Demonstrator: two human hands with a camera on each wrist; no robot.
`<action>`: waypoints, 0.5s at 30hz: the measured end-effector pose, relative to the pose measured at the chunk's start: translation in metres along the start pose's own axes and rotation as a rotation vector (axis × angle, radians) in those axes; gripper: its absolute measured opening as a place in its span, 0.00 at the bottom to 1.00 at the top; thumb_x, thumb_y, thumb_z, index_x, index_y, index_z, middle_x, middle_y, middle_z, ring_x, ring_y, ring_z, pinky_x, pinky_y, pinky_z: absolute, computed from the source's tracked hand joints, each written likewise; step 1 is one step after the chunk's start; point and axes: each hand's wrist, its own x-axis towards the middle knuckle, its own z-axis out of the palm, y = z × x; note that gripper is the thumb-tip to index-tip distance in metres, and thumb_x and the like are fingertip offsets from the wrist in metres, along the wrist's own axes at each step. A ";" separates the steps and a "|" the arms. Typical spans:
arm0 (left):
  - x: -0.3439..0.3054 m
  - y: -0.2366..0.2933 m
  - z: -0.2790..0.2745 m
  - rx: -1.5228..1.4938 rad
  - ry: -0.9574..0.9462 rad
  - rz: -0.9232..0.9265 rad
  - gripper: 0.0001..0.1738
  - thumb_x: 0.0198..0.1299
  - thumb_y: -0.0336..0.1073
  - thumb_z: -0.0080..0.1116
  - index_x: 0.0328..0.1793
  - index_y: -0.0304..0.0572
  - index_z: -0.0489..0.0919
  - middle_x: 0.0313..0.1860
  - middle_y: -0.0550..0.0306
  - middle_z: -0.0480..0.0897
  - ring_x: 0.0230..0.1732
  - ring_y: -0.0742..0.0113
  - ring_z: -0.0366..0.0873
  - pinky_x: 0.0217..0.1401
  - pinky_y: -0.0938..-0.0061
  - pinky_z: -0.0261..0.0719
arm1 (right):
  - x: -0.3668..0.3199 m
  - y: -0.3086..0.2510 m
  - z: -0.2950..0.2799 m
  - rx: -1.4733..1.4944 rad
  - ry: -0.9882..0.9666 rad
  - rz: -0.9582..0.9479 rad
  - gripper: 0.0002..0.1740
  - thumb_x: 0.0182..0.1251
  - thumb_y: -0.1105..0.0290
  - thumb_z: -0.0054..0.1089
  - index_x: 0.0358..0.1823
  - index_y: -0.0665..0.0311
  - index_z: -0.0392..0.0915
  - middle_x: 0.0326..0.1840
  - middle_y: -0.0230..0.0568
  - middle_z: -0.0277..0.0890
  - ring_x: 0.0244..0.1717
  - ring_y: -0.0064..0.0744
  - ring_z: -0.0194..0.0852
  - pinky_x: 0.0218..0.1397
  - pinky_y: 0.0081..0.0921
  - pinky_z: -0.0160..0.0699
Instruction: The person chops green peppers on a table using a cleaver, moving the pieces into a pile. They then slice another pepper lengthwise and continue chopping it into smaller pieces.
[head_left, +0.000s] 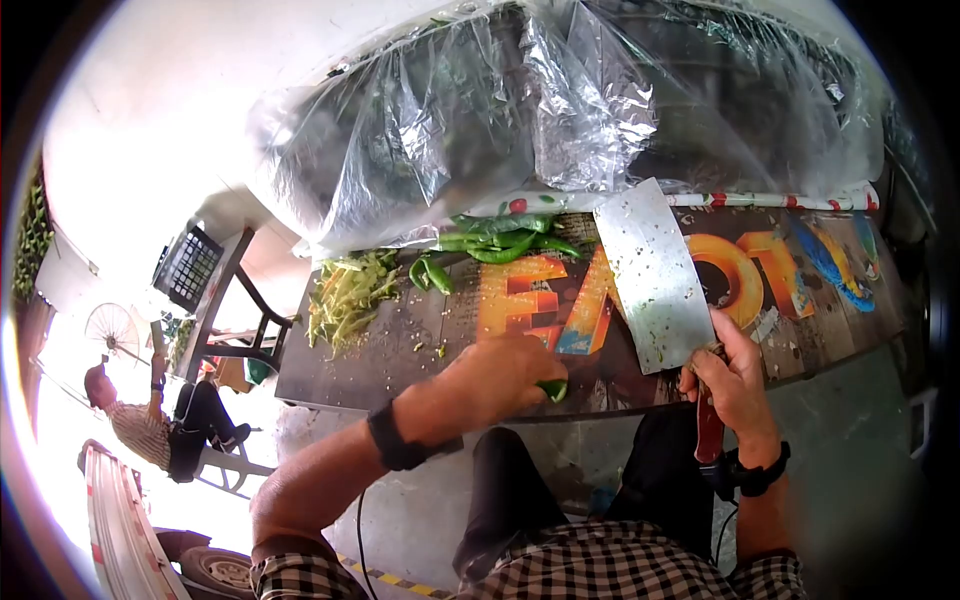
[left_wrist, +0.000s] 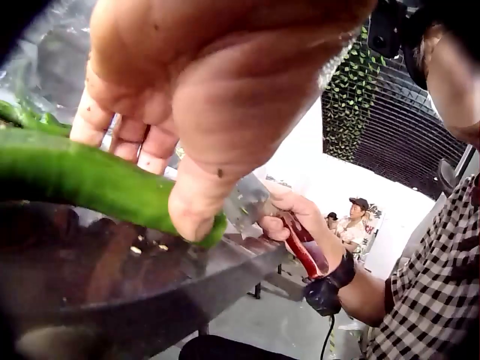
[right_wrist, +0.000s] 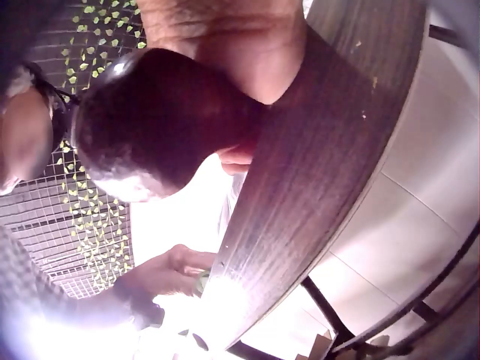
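At the near edge, left hand (head_left: 485,378): pinches one smooth, long green pepper (left_wrist: 90,184), thumb against fingers, opened only to its thickness; the pepper is held at the table's near side.
Near right, right hand (head_left: 738,378): fingers curl around the junction of blade and red handle (head_left: 709,430), nearly closed; whether the grip is firm, I cannot tell.
Mid-table, cleaver blade: broad, rectangular grey steel (head_left: 655,285), flecked with green bits, angled away from the body.
Likely risk: the hold sits so far forward that the blade could twist; fingers near its edge could be nicked. The pepper's slick skin could let it slip off the near edge.
Farther left, dark printed tabletop (head_left: 385,372): bears a pale green shredded heap (head_left: 350,295) and a curled green pepper (head_left: 431,275).
Far side: more green peppers (head_left: 510,243) beside crinkled clear plastic sheeting (head_left: 430,130).
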 end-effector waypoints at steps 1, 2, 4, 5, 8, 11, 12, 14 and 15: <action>-0.003 0.000 0.001 0.062 0.025 0.006 0.11 0.58 0.38 0.56 0.44 0.48 0.84 0.38 0.51 0.82 0.49 0.47 0.78 0.52 0.57 0.77 | -0.001 0.001 0.000 0.000 0.004 -0.011 0.26 0.70 0.75 0.47 0.69 0.71 0.66 0.30 0.36 0.77 0.24 0.18 0.72 0.28 0.19 0.74; -0.003 -0.005 -0.004 0.066 -0.017 -0.064 0.11 0.57 0.37 0.57 0.44 0.48 0.84 0.39 0.51 0.82 0.49 0.48 0.78 0.52 0.58 0.77 | -0.001 0.003 0.000 -0.001 0.010 -0.021 0.26 0.70 0.75 0.47 0.69 0.71 0.66 0.30 0.36 0.77 0.25 0.18 0.72 0.28 0.20 0.74; -0.007 -0.025 -0.028 0.072 -0.100 -0.202 0.11 0.56 0.35 0.59 0.46 0.48 0.85 0.41 0.51 0.83 0.49 0.48 0.78 0.52 0.60 0.77 | -0.001 0.004 -0.001 0.004 0.011 -0.006 0.26 0.70 0.75 0.47 0.69 0.71 0.66 0.31 0.36 0.77 0.25 0.18 0.73 0.28 0.19 0.75; -0.018 -0.053 -0.037 0.112 -0.019 -0.220 0.13 0.56 0.35 0.60 0.47 0.49 0.85 0.42 0.51 0.83 0.48 0.48 0.79 0.52 0.61 0.77 | -0.001 0.004 -0.001 0.007 0.009 -0.004 0.26 0.70 0.75 0.47 0.70 0.71 0.66 0.31 0.36 0.77 0.25 0.18 0.73 0.28 0.19 0.75; -0.053 -0.104 -0.062 0.543 0.039 -0.405 0.16 0.57 0.37 0.61 0.52 0.50 0.85 0.43 0.48 0.85 0.46 0.48 0.82 0.52 0.60 0.79 | 0.000 0.004 -0.002 0.015 0.001 0.001 0.26 0.70 0.75 0.47 0.69 0.71 0.66 0.31 0.36 0.77 0.24 0.18 0.73 0.27 0.19 0.75; -0.061 -0.098 -0.082 0.358 0.072 -0.548 0.15 0.55 0.35 0.64 0.49 0.41 0.85 0.43 0.44 0.85 0.46 0.46 0.82 0.51 0.57 0.78 | 0.000 0.007 -0.001 0.006 0.019 -0.013 0.26 0.69 0.75 0.48 0.70 0.71 0.66 0.31 0.36 0.77 0.24 0.18 0.73 0.27 0.19 0.75; -0.062 -0.102 -0.081 0.354 0.083 -0.541 0.16 0.55 0.35 0.64 0.50 0.40 0.85 0.43 0.43 0.85 0.46 0.45 0.82 0.52 0.57 0.78 | 0.000 0.006 0.000 0.005 0.018 -0.008 0.26 0.69 0.76 0.48 0.70 0.71 0.66 0.31 0.36 0.77 0.24 0.18 0.73 0.27 0.19 0.74; -0.065 -0.120 -0.074 0.347 0.106 -0.526 0.17 0.55 0.35 0.64 0.51 0.39 0.84 0.44 0.42 0.85 0.48 0.44 0.82 0.53 0.56 0.77 | 0.000 0.004 0.000 0.002 0.017 -0.002 0.27 0.69 0.76 0.48 0.69 0.71 0.66 0.31 0.36 0.77 0.24 0.18 0.72 0.27 0.19 0.74; -0.064 -0.123 -0.069 0.386 0.153 -0.449 0.18 0.56 0.35 0.63 0.52 0.39 0.83 0.44 0.41 0.85 0.48 0.43 0.81 0.53 0.56 0.77 | 0.000 0.004 0.001 0.007 0.017 0.000 0.27 0.69 0.76 0.48 0.69 0.72 0.66 0.31 0.36 0.77 0.23 0.18 0.72 0.27 0.19 0.74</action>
